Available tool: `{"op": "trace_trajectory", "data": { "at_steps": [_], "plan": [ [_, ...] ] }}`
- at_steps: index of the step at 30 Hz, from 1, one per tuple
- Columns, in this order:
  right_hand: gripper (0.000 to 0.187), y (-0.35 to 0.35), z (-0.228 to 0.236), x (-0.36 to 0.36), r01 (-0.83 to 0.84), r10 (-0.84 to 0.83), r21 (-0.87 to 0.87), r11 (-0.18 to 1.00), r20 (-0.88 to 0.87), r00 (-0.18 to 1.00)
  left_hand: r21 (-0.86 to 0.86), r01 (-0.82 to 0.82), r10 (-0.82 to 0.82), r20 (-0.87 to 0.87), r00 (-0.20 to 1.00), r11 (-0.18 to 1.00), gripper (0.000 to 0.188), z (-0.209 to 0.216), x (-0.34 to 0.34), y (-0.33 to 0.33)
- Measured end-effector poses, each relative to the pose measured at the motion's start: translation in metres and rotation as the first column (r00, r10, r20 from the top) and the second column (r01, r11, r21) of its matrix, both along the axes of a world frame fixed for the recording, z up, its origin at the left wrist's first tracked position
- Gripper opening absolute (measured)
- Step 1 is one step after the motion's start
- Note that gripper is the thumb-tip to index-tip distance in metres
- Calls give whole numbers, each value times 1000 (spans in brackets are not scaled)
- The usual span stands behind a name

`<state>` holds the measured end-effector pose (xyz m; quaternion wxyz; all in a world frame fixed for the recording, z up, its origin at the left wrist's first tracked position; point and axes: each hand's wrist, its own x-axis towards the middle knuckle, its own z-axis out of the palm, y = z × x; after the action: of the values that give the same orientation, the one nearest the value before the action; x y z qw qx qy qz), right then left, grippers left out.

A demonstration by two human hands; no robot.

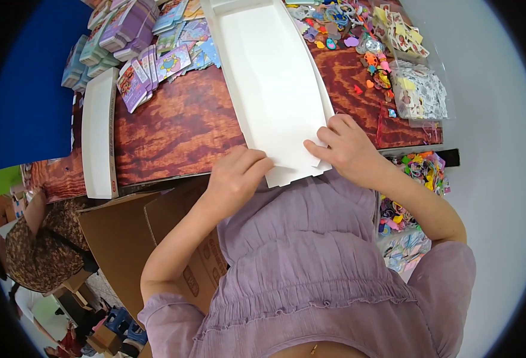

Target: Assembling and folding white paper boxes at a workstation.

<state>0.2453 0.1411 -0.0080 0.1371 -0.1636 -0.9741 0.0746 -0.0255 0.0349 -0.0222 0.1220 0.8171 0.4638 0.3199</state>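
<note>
A long white cardboard tray box (pixel 281 77) lies lengthwise on the table, its inside facing up. Its long side walls stand raised, while the near end flap (pixel 296 173) lies unfolded over the table's front edge. My left hand (pixel 239 176) pinches the left wall at the near corner. At the right near corner, my right hand (pixel 348 146) grips the other wall, thumb on the inner face and fingers bent over the edge. Folds beneath my fingers are partly hidden.
A second white tray box (pixel 100 134) lies at the left. Behind it are stacked card packs (pixel 111 39) and loose printed cards (pixel 149 71). Small colourful charms (pixel 349 36) and clear bags of pieces (pixel 421 89) cover the right. Below stands a brown carton (pixel 125 238); another person (pixel 45 244) is at left.
</note>
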Motion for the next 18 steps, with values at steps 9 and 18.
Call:
{"op": "trace_trajectory", "data": {
  "at_steps": [9,18],
  "plan": [
    [9,4,-12,-3,46,-73,-160,986,-172,982,81,-161,165,-35,986,984,26,-18,26,5],
    [10,-3,-19,-8,74,-102,-136,988,-214,971,82,-216,212,57,976,973,22,-24,25,1]
  ]
}}
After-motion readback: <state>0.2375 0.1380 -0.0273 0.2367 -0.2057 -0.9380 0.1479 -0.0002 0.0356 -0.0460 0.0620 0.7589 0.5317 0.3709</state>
